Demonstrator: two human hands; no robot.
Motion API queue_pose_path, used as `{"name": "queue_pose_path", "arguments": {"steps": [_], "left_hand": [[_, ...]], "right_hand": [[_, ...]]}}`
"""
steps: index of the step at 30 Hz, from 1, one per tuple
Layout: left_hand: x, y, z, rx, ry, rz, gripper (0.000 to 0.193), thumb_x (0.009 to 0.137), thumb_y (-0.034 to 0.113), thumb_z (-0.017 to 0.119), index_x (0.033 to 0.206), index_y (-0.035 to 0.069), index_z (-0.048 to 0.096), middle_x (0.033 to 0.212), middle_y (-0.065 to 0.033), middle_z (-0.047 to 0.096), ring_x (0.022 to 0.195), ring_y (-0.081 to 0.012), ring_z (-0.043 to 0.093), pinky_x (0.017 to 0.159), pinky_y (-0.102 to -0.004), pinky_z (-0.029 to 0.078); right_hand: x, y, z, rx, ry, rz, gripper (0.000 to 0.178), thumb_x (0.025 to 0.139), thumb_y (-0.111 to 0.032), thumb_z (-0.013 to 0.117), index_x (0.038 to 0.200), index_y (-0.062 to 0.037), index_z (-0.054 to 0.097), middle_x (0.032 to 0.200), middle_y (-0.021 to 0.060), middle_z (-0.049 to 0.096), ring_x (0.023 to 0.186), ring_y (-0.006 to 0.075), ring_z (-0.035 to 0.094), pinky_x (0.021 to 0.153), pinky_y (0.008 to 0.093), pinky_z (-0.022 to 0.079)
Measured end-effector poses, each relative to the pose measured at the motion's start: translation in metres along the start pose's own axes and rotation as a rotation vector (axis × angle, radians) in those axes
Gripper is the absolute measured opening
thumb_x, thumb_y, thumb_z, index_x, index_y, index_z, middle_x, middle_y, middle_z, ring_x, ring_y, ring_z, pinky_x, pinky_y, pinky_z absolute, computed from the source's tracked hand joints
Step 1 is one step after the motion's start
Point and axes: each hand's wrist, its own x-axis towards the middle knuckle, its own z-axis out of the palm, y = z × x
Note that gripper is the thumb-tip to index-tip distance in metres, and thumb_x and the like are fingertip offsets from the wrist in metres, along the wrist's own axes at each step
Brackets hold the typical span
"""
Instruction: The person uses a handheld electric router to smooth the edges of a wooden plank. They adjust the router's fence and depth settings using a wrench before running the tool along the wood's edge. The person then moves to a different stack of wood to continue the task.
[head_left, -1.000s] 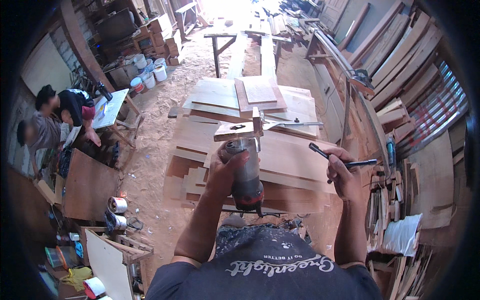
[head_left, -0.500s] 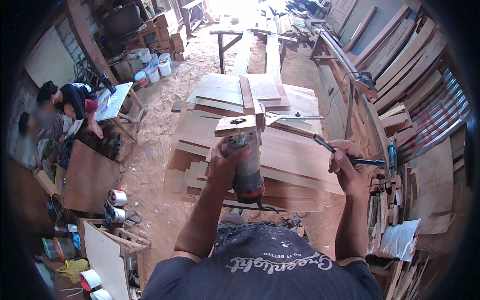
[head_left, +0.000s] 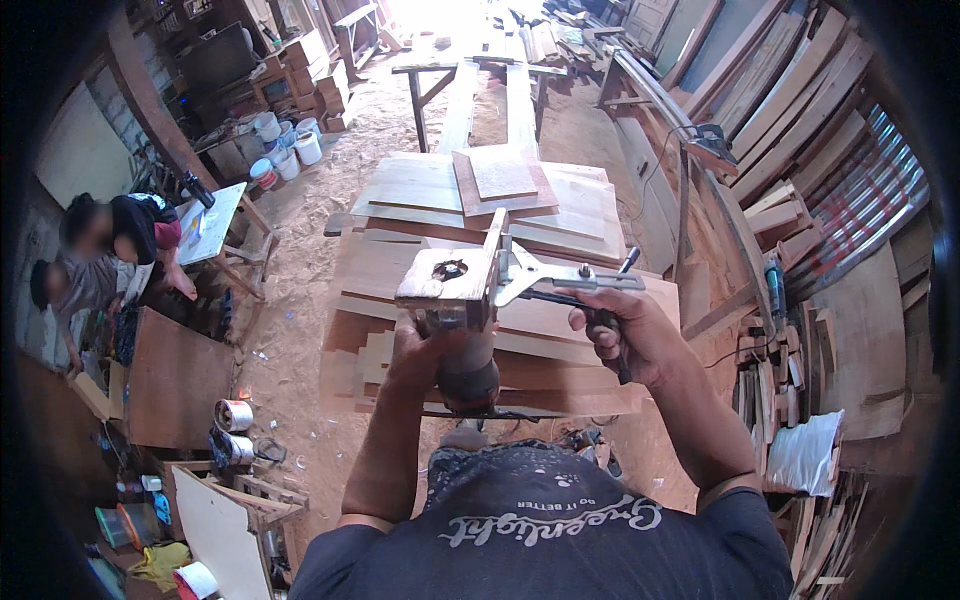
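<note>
Gripping a power tool (head_left: pixel 467 366) in left hand (head_left: pixel 411 350), black wrench (head_left: pixel 556 298) in right hand (head_left: pixel 628 335): any slip would be denting the boards' (head_left: pixel 545 352) near edge!

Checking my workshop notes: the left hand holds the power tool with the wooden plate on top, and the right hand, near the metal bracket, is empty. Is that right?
Not quite: the right hand isn't empty. In the head view, it grips a dark rod-like tool near the metal bracket. The left hand does hold the power tool with the wooden plate on top.
</note>
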Motion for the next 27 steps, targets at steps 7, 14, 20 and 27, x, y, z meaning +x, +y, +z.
{"name": "queue_pose_path", "arguments": {"steps": [7, 14, 20, 27], "left_hand": [[0.007, -0.019, -0.031, 0.178, -0.311, 0.190, 0.069, 0.108, 0.046, 0.039, 0.148, -0.010, 0.037, 0.135, -0.0355, 0.056, 0.110, -0.0449, 0.068, 0.083, -0.0547, 0.062], [0.001, -0.026, -0.039, 0.180, -0.282, 0.072, 0.079, 0.104, 0.053, 0.049, 0.154, -0.006, 0.030, 0.147, -0.0331, 0.049, 0.124, -0.0437, 0.061, 0.096, -0.0592, 0.058], [0.023, -0.053, -0.083, 0.153, -0.330, 0.047, 0.083, 0.099, 0.053, 0.061, 0.155, -0.002, 0.034, 0.146, -0.0293, 0.052, 0.128, -0.0420, 0.061, 0.098, -0.0557, 0.059], [0.017, -0.044, -0.076, 0.157, -0.334, 0.051, 0.079, 0.088, 0.045, 0.071, 0.144, -0.002, 0.044, 0.135, -0.0226, 0.058, 0.119, -0.0348, 0.064, 0.096, -0.0499, 0.058]], "right_hand": [[-0.003, 0.014, -0.004, 0.054, -0.017, 0.073, 0.033, 0.105, -0.027, 0.060, 0.128, -0.0023, 0.057, 0.093, 0.0108, 0.070, 0.064, 0.0084, 0.068, 0.050, 0.0149, 0.059], [-0.011, 0.026, -0.016, 0.293, 0.022, 0.158, 0.033, 0.109, -0.033, 0.053, 0.120, -0.0024, 0.058, 0.087, 0.0084, 0.068, 0.061, 0.0101, 0.069, 0.048, 0.0155, 0.059], [-0.018, 0.027, -0.003, 0.336, -0.006, 0.164, 0.032, 0.111, -0.032, 0.050, 0.119, -0.0021, 0.056, 0.093, 0.0117, 0.069, 0.068, 0.0115, 0.070, 0.052, 0.0162, 0.062], [-0.031, 0.026, 0.036, 0.338, 0.041, 0.056, 0.050, 0.109, -0.044, 0.051, 0.120, 0.0045, 0.060, 0.092, 0.0122, 0.071, 0.064, 0.0119, 0.071, 0.052, 0.0172, 0.062]]}}
